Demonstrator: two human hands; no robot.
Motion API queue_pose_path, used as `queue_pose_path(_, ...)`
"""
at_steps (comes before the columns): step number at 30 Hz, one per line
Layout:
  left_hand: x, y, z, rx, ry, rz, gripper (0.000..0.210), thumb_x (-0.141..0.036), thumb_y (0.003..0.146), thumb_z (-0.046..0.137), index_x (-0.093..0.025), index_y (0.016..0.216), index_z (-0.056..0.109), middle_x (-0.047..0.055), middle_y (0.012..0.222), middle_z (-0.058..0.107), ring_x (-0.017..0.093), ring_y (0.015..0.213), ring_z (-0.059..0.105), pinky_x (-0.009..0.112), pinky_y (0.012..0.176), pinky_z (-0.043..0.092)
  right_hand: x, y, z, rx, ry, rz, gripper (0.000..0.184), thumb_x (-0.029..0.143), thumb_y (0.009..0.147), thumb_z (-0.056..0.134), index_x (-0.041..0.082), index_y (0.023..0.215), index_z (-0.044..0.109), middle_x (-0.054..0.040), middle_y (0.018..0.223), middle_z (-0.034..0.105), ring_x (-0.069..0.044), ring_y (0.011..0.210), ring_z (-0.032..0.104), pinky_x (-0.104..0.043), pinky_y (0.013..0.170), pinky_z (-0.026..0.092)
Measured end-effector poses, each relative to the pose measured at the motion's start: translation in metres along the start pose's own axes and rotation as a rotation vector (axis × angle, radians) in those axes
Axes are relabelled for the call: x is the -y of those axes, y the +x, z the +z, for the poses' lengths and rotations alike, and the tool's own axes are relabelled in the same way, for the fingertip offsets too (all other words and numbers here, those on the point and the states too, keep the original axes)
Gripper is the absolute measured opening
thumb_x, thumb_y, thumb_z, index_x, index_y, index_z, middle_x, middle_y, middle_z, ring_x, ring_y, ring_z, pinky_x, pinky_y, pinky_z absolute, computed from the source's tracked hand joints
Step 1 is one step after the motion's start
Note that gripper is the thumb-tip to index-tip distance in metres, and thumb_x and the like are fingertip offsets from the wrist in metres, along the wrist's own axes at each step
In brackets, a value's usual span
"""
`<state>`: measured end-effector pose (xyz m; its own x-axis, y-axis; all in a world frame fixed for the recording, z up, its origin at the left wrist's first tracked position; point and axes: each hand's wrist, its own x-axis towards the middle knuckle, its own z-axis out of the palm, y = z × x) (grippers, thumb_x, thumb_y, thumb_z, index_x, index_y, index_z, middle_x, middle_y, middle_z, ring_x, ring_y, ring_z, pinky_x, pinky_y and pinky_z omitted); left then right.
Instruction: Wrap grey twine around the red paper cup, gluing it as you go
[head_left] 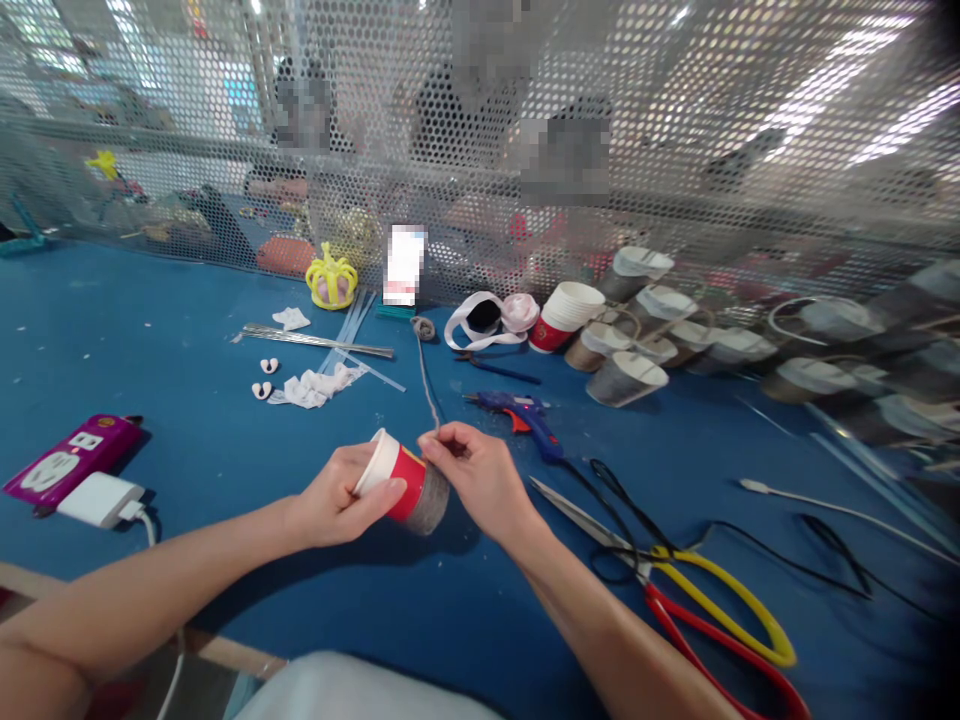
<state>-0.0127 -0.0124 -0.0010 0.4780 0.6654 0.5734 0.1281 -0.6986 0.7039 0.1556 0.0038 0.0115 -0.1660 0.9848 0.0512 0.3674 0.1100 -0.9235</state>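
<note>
Head view: your left hand (341,500) fingers clasp a paper cup (405,487) lying sideways above the blue bench (187,420). Your right hand (480,478) fingers pinch grey cord (429,385) against the cup's base. Glue gun (521,412) just beyond your right fingers; scissors (675,580) right of them.

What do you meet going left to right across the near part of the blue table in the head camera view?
Purple power strip → white charger → left hand → paper cup → right hand → blue glue gun → scissors.
</note>
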Motion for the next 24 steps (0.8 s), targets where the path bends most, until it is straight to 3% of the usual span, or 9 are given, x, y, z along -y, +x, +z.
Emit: queue_pose_path(24,0.0031,-0.0005,0.0011,-0.020,0.009,-0.011,0.033,-0.017,0.084,0.037,-0.016,0.052,0.032,-0.002,0.050,0.042,0.010,0.053,0.038,0.025,0.062,0.036,-0.0025,0.0052,0.0048,0.000,-0.005,-0.039,0.020,0.034,0.072,0.056,0.017,0.063,0.059,0.0006,0.059,0.058,-0.013,0.055,0.051,-0.024,0.054,0.040)
